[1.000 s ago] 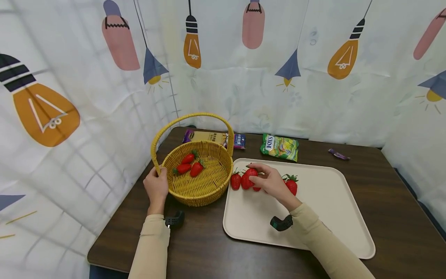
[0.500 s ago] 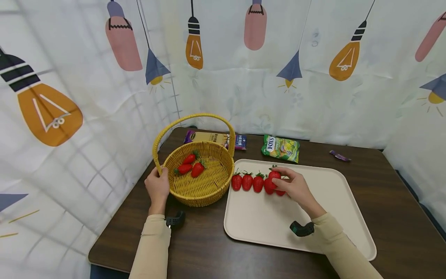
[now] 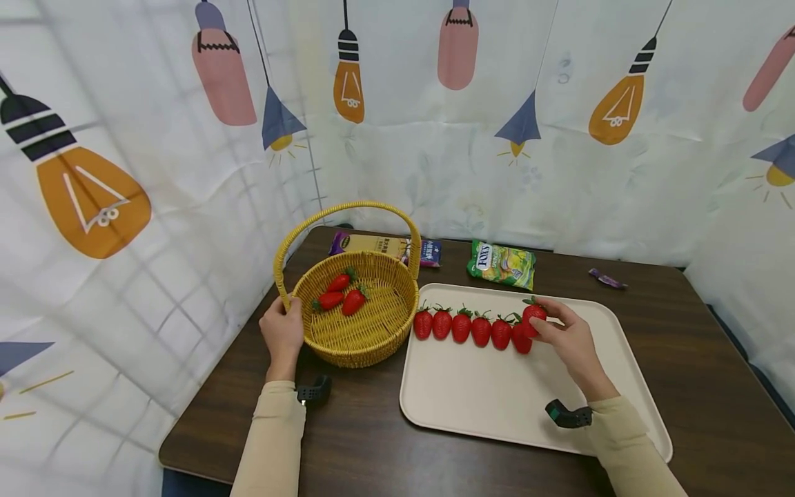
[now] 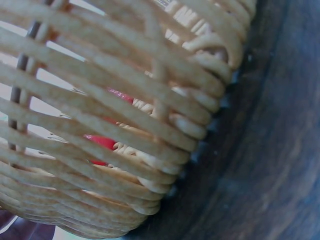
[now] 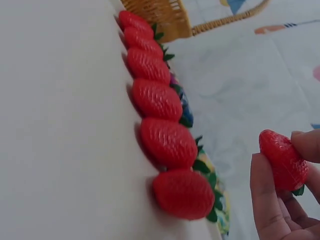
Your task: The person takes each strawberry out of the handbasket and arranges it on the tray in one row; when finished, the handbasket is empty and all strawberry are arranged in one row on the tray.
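Note:
My left hand (image 3: 282, 337) grips the yellow wicker basket (image 3: 388, 304) at the left foot of its handle. Three strawberries (image 3: 354, 301) lie inside the basket; in the left wrist view, red shows through the basket's weave (image 4: 165, 135). Between thumb and fingers, my right hand (image 3: 574, 345) pinches a strawberry (image 3: 533, 318) with green leaves. It is held up over the beige tray (image 3: 491, 393), by the right end of a row of several strawberries (image 3: 461, 327). From the right wrist, the pinched strawberry (image 5: 282, 160) appears apart from the row (image 5: 168, 143).
Behind the basket lies a long snack packet (image 3: 373, 244). A green FOX'S candy bag (image 3: 502, 264) is behind the tray, and a small purple wrapper (image 3: 607, 279) lies at the back right. A patterned curtain (image 3: 422, 166) hangs behind the dark wooden table (image 3: 354, 442).
My right hand has moved rightward along the row with the pinched strawberry, uncovering more of the strawberries on the tray. The left hand stays on the basket.

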Motion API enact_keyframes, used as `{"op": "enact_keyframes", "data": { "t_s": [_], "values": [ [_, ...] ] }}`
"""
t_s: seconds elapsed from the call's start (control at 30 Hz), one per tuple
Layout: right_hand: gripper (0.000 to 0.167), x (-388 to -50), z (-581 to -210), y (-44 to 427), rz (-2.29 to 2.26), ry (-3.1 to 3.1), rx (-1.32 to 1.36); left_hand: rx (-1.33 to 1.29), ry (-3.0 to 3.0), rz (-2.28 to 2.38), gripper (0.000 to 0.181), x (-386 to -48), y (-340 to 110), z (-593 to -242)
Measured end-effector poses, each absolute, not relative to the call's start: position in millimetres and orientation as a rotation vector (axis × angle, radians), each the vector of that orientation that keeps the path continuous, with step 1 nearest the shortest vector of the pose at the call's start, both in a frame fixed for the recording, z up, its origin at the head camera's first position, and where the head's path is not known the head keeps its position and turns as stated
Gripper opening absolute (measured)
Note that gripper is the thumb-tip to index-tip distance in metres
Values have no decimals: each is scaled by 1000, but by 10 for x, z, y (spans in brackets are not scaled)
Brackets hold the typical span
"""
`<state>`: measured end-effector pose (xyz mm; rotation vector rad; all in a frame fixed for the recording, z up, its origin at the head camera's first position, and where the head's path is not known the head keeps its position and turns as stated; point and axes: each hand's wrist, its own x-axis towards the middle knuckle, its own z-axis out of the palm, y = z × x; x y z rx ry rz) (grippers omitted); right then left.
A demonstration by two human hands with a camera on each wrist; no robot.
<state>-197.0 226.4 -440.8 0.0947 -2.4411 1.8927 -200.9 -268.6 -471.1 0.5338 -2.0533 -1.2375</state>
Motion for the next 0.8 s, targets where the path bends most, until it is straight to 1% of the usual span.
{"op": "enact_keyframes", "data": {
  "t_s": [0.43,0.8],
  "values": [
    [53,-1975,-4560,2596,1983,-2332,-168,531,-2049,-1242,25,-2006,-2684,-4717],
    [56,-1982,-4670,2714,1987,-2398,-287,531,-2059,-1246,26,-2005,-2696,-4711]
  ]
}}
